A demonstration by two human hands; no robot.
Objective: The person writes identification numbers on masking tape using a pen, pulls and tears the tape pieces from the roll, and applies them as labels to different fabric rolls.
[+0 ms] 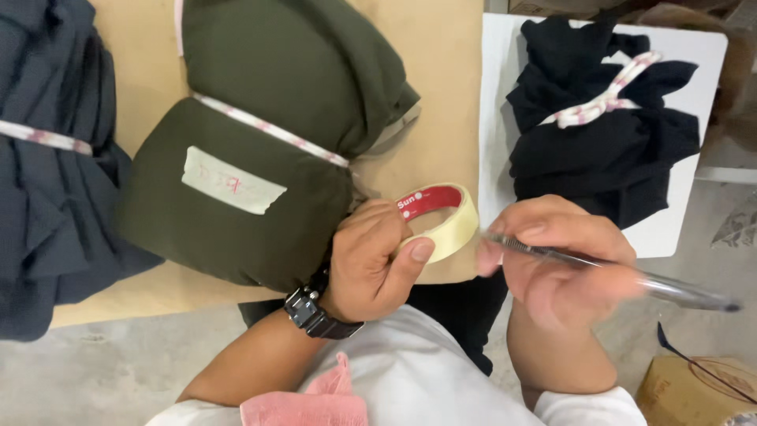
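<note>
Left hand gripping tape roll at table edge

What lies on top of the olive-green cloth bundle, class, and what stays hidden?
On the olive-green cloth bundle lie a pale tape label with faint red marks and a pink-white cord tied across it. The left hand covers its lower right corner; its underside is hidden.

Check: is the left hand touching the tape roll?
Touching. The head view shows the left hand gripping the masking tape roll, thumb pressed on its outer rim.
</note>
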